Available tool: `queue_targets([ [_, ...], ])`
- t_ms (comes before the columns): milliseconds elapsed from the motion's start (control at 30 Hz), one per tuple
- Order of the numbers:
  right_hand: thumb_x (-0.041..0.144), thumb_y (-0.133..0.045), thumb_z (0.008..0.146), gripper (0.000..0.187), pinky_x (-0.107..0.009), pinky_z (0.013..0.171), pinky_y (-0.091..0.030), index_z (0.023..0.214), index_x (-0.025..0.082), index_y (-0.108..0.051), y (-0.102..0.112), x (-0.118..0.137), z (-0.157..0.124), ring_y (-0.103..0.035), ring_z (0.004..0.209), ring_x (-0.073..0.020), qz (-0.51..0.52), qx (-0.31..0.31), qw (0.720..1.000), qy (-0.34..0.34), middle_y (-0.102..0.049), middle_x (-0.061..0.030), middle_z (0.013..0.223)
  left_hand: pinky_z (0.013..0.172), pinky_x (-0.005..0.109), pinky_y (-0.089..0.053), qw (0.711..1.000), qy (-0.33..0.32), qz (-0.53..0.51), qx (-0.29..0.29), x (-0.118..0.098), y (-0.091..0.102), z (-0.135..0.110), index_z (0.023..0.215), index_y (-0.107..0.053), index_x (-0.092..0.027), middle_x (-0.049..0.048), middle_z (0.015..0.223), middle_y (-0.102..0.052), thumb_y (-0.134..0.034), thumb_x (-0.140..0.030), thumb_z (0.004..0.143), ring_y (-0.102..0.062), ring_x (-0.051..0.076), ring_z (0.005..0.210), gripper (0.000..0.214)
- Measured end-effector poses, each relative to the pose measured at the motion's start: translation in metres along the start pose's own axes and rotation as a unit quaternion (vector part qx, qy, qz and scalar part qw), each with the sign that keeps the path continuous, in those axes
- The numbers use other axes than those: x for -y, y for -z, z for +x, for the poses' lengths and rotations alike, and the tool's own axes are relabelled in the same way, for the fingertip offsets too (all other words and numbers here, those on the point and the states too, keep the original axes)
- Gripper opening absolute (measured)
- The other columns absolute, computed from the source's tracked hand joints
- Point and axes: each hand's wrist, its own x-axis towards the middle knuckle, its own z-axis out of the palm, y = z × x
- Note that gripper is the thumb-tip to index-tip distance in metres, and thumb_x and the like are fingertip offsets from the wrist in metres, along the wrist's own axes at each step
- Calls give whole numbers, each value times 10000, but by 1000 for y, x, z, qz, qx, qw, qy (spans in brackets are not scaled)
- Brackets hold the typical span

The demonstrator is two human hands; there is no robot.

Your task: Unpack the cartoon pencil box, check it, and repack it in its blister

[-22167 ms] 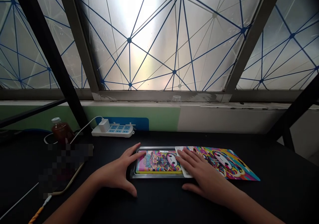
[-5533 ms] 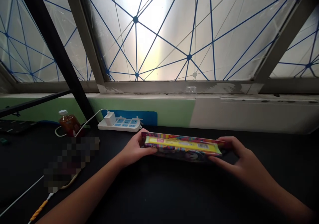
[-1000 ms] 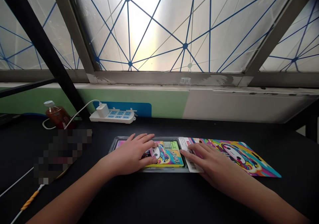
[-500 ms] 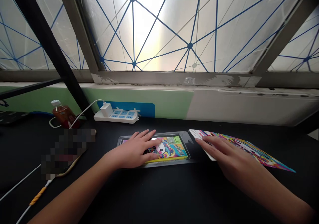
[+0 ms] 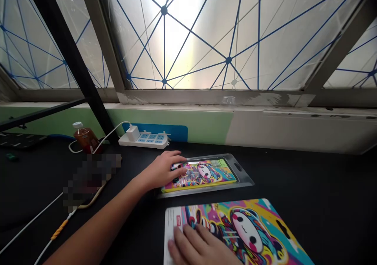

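Note:
My left hand (image 5: 163, 170) rests on the left end of a colourful cartoon-printed phone case (image 5: 206, 173), its fingers lying across the case. The case sits in a clear plastic blister tray (image 5: 240, 179) with a hang-tab hole at its right end, and the tray is angled slightly on the desk. Nearer me, my right hand (image 5: 196, 247) lies flat on a large printed cartoon card (image 5: 244, 227) with a white left strip. The hand covers the card's lower left part, and the bottom of the card runs out of view.
A white power strip (image 5: 143, 140) with a plugged-in charger stands at the back of the black desk (image 5: 324, 202). A bottle of amber liquid (image 5: 86, 139) and white cables lie to the left, beside a pixelated patch. A yellow braided cable (image 5: 60, 229) runs lower left.
The printed card has slid from beside the tray towards me, under my right hand. The tray has turned slightly, and my left hand has moved to the left end of the case.

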Motion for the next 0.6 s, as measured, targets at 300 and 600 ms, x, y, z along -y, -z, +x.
queue_targets([
  [300,402,-507,1108,412,-373,986,-588,1463,214,-601,17,-36,22,-715,1212,-264,-20,13,999,24,-736,-41,1430,1189,516,-421,997,-45,-56,-1,-3,-17,3,1214,-839,-274,87,1446,-726,-633,-372,1009,-610,336,1382,307],
  [600,594,-588,1041,606,-399,1089,-562,1516,218,-584,35,-47,27,-660,1334,-291,82,83,993,-15,-664,-72,1527,1077,448,-521,964,29,-211,-160,21,-22,11,931,-780,-183,131,1277,-769,-488,-397,1038,-688,319,1219,378],
])
